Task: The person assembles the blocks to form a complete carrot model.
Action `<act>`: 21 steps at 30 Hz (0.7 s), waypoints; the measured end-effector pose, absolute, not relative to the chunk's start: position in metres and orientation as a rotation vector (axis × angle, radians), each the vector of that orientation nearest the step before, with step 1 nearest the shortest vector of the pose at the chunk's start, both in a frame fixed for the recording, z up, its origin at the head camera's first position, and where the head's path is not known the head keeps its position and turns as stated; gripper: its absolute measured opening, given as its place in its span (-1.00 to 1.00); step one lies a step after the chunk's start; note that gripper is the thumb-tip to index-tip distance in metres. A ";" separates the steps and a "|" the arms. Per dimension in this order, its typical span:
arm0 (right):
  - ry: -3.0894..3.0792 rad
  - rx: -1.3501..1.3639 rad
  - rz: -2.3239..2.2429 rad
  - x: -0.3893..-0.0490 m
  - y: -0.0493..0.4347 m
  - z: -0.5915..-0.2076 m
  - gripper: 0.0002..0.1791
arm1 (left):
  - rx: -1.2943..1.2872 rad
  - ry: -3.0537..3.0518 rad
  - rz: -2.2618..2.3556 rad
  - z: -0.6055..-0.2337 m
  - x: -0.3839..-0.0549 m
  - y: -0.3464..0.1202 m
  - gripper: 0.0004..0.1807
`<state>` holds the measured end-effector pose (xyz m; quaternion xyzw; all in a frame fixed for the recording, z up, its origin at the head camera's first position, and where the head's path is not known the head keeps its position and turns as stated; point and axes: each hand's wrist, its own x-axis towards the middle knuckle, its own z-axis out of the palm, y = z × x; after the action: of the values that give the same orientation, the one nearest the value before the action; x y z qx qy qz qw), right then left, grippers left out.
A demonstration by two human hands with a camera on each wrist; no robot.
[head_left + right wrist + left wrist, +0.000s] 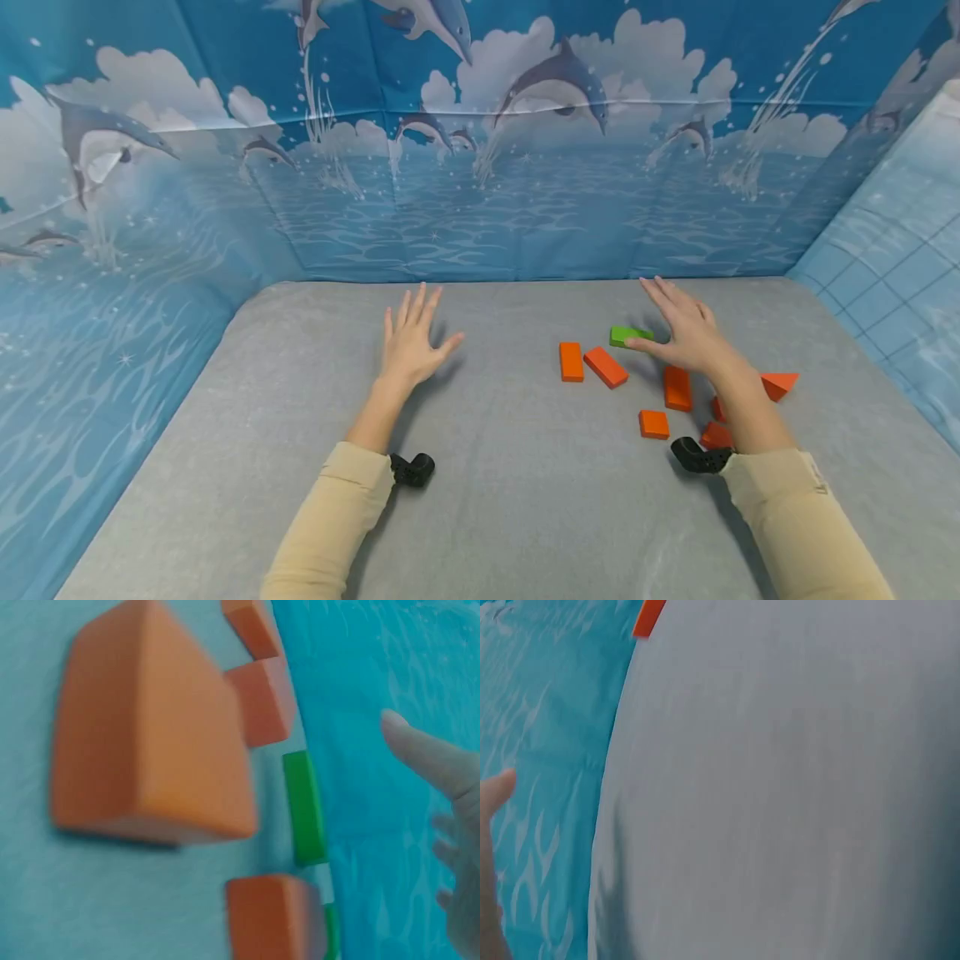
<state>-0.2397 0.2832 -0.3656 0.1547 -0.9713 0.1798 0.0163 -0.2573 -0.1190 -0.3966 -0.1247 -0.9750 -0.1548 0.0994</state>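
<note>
My left hand [411,346] is held over the grey surface on the left, fingers spread and holding nothing; its thumb [495,793] shows in the left wrist view. On the right, my right hand [686,329] is stretched out above a group of blocks, also with nothing in it. Its thumb overlaps a green block [621,335] in the head view. Nearby lie two long orange blocks, one upright in view [571,362] and one slanted [606,367]. A further orange block [677,389] lies below the palm, and a square orange block [654,425] sits nearer me.
Beside the right forearm are an orange-red triangular block [780,384] and a red-orange block [716,436]; the forearm partly covers another red piece [719,408]. A blue dolphin-print curtain [517,217] borders the grey surface [510,500] at the back and sides.
</note>
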 end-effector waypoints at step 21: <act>-3.035 0.905 1.309 -0.237 0.273 -0.410 -0.15 | -0.936 -2.897 -1.077 -0.425 -0.256 -0.007 -0.14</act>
<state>-0.2366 0.2727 -0.4102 0.2613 -0.8767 0.3780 -0.1422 -0.2561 -0.0075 -0.4253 -0.2896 -0.8962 -0.3333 -0.0438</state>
